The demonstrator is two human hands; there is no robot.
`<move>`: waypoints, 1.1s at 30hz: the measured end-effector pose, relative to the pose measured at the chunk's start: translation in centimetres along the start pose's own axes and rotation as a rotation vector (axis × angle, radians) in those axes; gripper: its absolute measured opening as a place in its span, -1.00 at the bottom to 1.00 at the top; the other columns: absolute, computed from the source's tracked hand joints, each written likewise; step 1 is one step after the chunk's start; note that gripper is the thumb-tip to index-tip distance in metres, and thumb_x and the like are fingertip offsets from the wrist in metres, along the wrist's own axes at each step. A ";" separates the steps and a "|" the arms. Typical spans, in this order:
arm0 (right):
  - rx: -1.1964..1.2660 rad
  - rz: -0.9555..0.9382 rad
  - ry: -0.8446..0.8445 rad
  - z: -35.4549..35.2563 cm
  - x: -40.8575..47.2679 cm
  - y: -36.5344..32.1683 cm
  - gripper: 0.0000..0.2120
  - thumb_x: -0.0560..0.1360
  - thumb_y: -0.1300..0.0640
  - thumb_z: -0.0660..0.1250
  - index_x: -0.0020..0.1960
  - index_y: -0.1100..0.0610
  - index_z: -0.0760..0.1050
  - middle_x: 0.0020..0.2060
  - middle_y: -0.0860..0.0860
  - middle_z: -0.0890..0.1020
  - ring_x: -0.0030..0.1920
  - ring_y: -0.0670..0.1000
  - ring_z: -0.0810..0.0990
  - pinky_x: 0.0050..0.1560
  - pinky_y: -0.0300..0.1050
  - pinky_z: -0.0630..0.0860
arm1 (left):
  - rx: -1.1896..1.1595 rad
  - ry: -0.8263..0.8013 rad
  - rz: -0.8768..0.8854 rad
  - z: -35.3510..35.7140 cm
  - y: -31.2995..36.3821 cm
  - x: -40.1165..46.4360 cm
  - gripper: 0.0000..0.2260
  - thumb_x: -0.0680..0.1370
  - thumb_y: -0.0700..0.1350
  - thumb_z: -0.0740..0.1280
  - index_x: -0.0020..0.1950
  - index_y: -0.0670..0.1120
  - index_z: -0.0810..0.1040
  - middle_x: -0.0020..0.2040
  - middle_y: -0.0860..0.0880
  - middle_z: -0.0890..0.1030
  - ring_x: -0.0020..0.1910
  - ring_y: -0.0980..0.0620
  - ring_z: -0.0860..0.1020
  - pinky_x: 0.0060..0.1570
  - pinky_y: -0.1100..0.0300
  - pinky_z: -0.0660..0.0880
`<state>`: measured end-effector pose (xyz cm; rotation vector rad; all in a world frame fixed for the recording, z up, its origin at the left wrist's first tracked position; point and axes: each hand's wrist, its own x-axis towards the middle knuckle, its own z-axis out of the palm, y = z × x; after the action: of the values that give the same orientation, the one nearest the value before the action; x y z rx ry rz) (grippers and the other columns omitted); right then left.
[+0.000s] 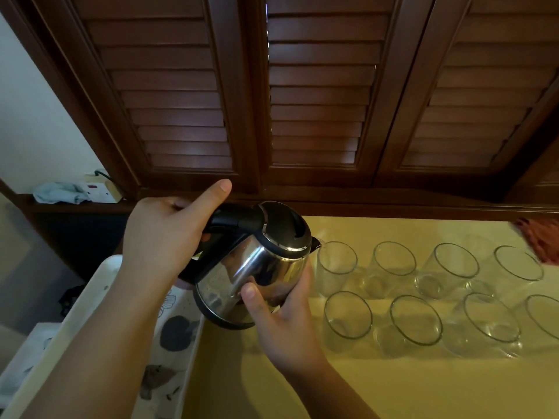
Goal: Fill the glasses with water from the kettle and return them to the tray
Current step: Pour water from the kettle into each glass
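A steel kettle (263, 264) with a black lid and handle is held above the yellow counter, tilted to the right. Its spout sits at the rim of the nearest back-row glass (334, 267). My left hand (165, 234) is wrapped around the black handle, thumb stretched out. My right hand (278, 306) cups the kettle's steel body from below. Several clear glasses stand in two rows on the counter, among them a front glass (348, 317) and a back one (393, 264). They look empty. A white patterned tray (90, 297) lies at the left, under my left forearm.
Dark wooden louvred shutters (317, 101) rise behind the counter (393, 385). An orange-red cloth (541, 237) lies at the far right. At the back left, a wall socket (99, 189) and a pale cloth (57, 193) rest on a ledge.
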<state>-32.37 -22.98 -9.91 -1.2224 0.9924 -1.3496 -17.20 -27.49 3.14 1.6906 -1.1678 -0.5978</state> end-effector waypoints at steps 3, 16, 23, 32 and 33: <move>0.022 0.009 -0.005 0.0 -0.2 0.2 -0.12 0.52 0.05 0.56 0.65 -0.17 0.09 0.45 -0.15 0.54 0.46 -0.10 0.52 0.43 0.02 0.55 | 0.038 -0.017 0.017 0.0 0.4 -0.3 -0.58 0.49 0.31 0.44 -0.25 -0.03 0.64 -0.28 0.18 0.71 -0.19 0.03 0.71 0.13 -0.20 0.62; 0.053 0.037 -0.004 -0.2 -0.3 -0.2 -0.10 0.47 -0.07 0.55 0.64 -0.15 0.10 0.43 -0.14 0.55 0.45 -0.09 0.53 0.45 0.16 0.52 | 0.126 0.000 0.024 0.2 1.4 -0.7 -0.48 0.43 0.43 0.40 -0.26 -0.04 0.66 -0.31 0.11 0.70 -0.23 -0.05 0.72 0.07 -0.22 0.64; 0.079 0.044 -0.006 -0.4 -0.5 -0.3 -0.14 0.51 0.02 0.55 0.64 -0.15 0.11 0.40 -0.18 0.58 0.42 -0.14 0.54 0.30 -0.23 0.58 | 0.134 -0.002 0.047 0.3 1.6 -0.9 -0.44 0.41 0.44 0.38 -0.27 -0.08 0.68 -0.32 -0.03 0.71 -0.25 -0.06 0.71 0.06 -0.20 0.65; 0.098 0.046 -0.017 -0.5 -0.4 -0.5 -0.14 0.49 0.02 0.52 0.64 -0.10 0.12 0.41 -0.13 0.57 0.41 -0.15 0.55 0.21 -0.35 0.56 | 0.139 0.005 0.052 0.2 1.9 -1.0 -0.42 0.40 0.47 0.37 -0.27 -0.06 0.69 -0.32 -0.04 0.72 -0.26 -0.04 0.72 0.04 -0.20 0.65; 0.097 0.047 -0.018 -0.5 -0.4 -0.5 -0.13 0.49 0.01 0.52 0.64 -0.11 0.12 0.42 -0.12 0.57 0.41 -0.15 0.54 0.21 -0.34 0.57 | 0.141 0.006 0.052 0.2 1.9 -1.0 -0.42 0.41 0.47 0.37 -0.27 -0.07 0.70 -0.32 -0.04 0.72 -0.25 -0.04 0.72 0.05 -0.20 0.65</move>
<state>-32.94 -22.57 -9.54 -1.1301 0.9265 -1.3327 -18.61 -26.85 4.69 1.7733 -1.2704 -0.4877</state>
